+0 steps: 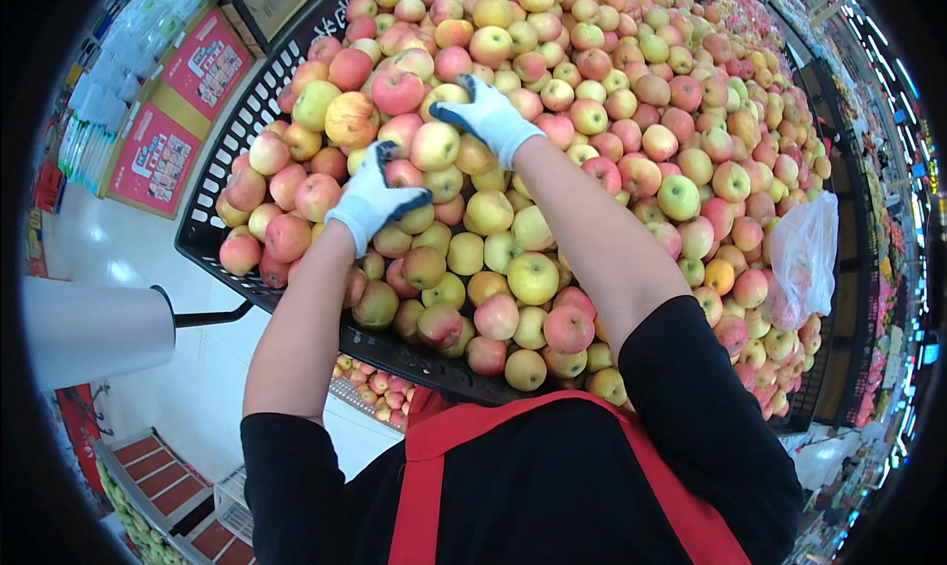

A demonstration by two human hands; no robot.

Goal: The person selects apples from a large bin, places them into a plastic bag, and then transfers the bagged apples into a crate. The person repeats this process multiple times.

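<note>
A large heap of red and yellow apples (533,278) fills a black slatted plastic display bin (259,91). My left hand (373,193), in a white knitted glove with dark coated fingertips, reaches in at the left part of the heap, its fingers bent against an apple (403,174). Farther up and to the right, my right hand (484,117), gloved the same way, lies over a yellowish apple (446,100), with thumb and fingers spread. Whether either hand grips its apple cannot be told, as the undersides of the fingers are hidden.
A clear plastic bag (805,258) lies on the apples at the right. A grey cylinder (100,334) on a black arm stands at the left of the bin. Pink printed cartons (155,158) stand beyond it. Below the bin's front edge more apples (377,393) show in a white basket.
</note>
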